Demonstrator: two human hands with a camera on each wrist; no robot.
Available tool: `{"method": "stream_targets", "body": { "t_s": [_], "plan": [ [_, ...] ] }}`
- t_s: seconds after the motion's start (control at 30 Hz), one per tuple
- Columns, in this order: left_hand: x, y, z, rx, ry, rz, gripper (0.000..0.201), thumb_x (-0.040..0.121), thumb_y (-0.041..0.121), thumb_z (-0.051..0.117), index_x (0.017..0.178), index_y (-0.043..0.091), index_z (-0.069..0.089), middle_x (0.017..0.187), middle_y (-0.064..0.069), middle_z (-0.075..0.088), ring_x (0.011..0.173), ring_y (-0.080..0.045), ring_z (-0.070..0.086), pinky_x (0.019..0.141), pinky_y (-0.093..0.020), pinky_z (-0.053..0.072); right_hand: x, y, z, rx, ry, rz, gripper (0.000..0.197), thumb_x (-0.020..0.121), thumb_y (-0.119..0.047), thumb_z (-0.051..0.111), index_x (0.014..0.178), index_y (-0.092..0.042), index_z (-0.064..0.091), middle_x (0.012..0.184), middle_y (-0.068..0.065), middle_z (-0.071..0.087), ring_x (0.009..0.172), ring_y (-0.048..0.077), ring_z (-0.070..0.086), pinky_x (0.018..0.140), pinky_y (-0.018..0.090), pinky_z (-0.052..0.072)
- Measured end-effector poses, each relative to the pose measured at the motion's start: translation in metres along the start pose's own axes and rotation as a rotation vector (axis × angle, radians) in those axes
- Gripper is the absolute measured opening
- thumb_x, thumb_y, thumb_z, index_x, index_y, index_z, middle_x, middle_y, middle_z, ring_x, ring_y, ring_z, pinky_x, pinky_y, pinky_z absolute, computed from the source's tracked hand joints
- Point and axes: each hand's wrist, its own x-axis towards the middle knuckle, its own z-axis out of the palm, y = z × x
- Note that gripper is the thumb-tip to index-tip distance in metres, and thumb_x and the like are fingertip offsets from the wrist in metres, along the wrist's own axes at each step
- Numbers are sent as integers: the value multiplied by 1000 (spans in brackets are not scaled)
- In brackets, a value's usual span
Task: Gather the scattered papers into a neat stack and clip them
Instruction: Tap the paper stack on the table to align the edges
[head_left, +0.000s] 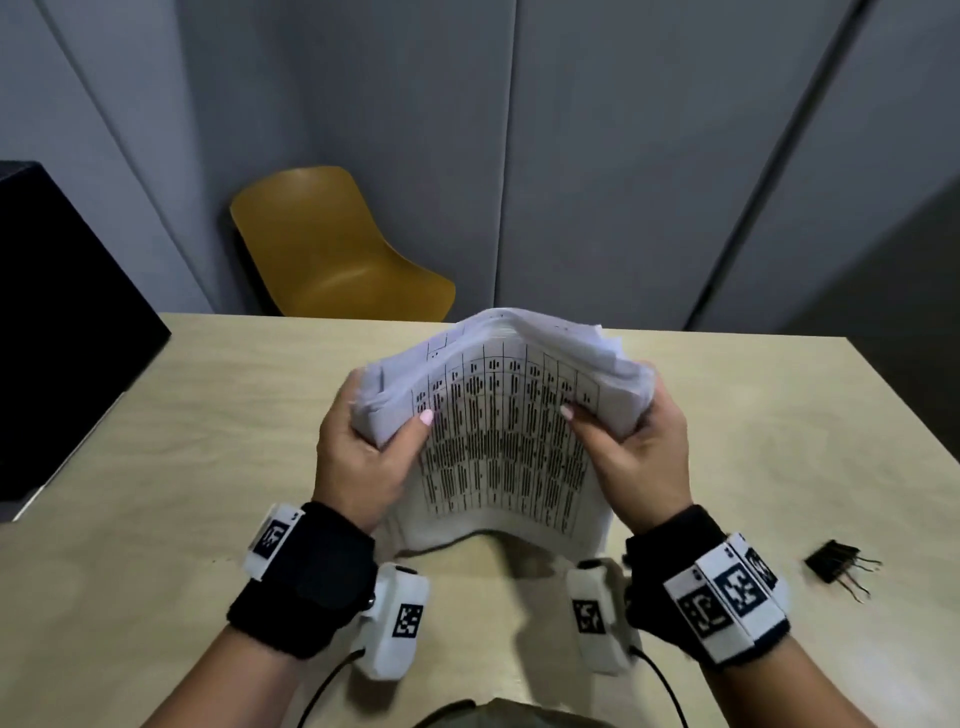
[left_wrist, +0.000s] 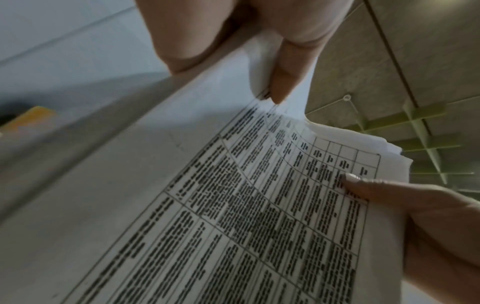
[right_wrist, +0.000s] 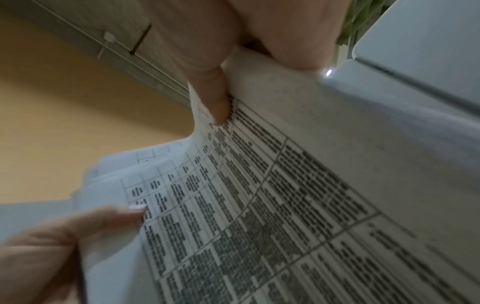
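So the papers (head_left: 506, 431) are all in one bundle, held up off the table (head_left: 208, 415) and bowed into an arch, printed grid facing the person. The left hand (head_left: 363, 457) grips the left edge and the right hand (head_left: 634, 452) grips the right edge, thumbs pressed on the top sheet, fingers wrapped behind. The top edges look pretty ragged, sheets sticking out at different heights, so I'd say the squaring-up isn't finished. My worry is that, bent like this, the inner sheets could slide or fan out if either grip eases, and clipping it now would lock in a crooked stack. The binder clips (head_left: 841, 566) lie on the table off to the right, well apart from the hands. Can't tell how many clips there are, the print is unreadable, and both wrist views are blurry.
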Motion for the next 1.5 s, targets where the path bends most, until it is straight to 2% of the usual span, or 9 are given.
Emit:
{"method": "stream_targets", "body": {
  "t_s": [0.1, 0.2, 0.33, 0.47, 0.83, 1.03, 1.17, 1.3, 1.5],
  "plan": [
    [-9, 4, 3, 12, 58, 123, 69, 69, 5, 64, 122, 36, 33, 114, 13, 55, 103, -3, 58, 83, -21, 49, -14, -1, 2, -112, 80, -115, 78, 71, 4, 70, 137, -13, 33, 110, -37, 50, 95, -10, 54, 85, 8, 42],
    [-6, 6, 0, 167, 152, 312, 78, 72, 9, 64, 131, 48, 31, 129, 10, 40, 111, -13, 52, 86, -33, 52, -15, 0, 3, -190, 167, -283, 100, 69, 5, 70, 144, -34, 16, 131, 0, 43, 120, 7, 45, 98, 24, 41],
    [2, 5, -2, 483, 75, 433, 53, 76, 9, 62, 125, 23, 48, 129, -15, 43, 115, -2, 44, 100, -27, 44, -5, -6, 3, -406, 191, -459, 69, 70, 0, 74, 132, -17, 49, 121, 22, 44, 116, -2, 42, 100, 20, 39],
    [2, -4, -10, 481, 51, 336, 55, 75, 10, 64, 127, 19, 48, 123, 2, 44, 115, -18, 49, 87, -50, 51, -2, -8, -6, -479, 206, -378, 32, 74, -10, 74, 105, -6, 68, 104, 19, 59, 94, 0, 52, 93, 7, 38],
    [1, -6, -18, 429, 74, 294, 44, 74, 14, 64, 116, 22, 50, 108, 13, 55, 100, -17, 59, 82, -45, 54, 0, -6, -12, -499, 188, -324, 35, 72, -15, 72, 104, -4, 62, 106, 6, 56, 97, 15, 56, 90, 13, 43],
    [1, -7, -16, 17, -33, 82, 76, 63, 22, 70, 126, 41, 31, 109, 10, 62, 96, -5, 64, 82, -22, 54, -2, -3, -11, -103, 102, -112, 91, 65, 4, 79, 137, -25, 30, 98, -18, 65, 94, 5, 63, 82, 16, 48],
    [4, -27, -16, -97, -191, -200, 69, 50, 19, 84, 113, 22, 56, 96, 13, 71, 88, 5, 64, 79, -16, 51, -4, 21, -21, 112, -84, 212, 58, 59, -2, 83, 112, -18, 63, 89, -2, 72, 81, 6, 67, 77, 26, 57],
    [3, -32, -5, -8, -112, -213, 26, 69, 10, 76, 83, 30, 67, 76, 27, 72, 76, 8, 65, 71, -12, 50, -9, 29, -10, 110, -120, 177, 50, 67, 14, 71, 79, -35, 76, 73, -17, 74, 70, -1, 67, 64, 16, 54],
    [1, -21, -14, -55, -51, -107, 70, 45, 29, 81, 108, 32, 51, 104, 12, 55, 83, 8, 56, 75, -8, 48, -11, 22, -16, 82, -53, 130, 70, 46, -23, 84, 109, -28, 53, 108, -12, 61, 88, -10, 60, 76, 7, 47]
  ]
}}
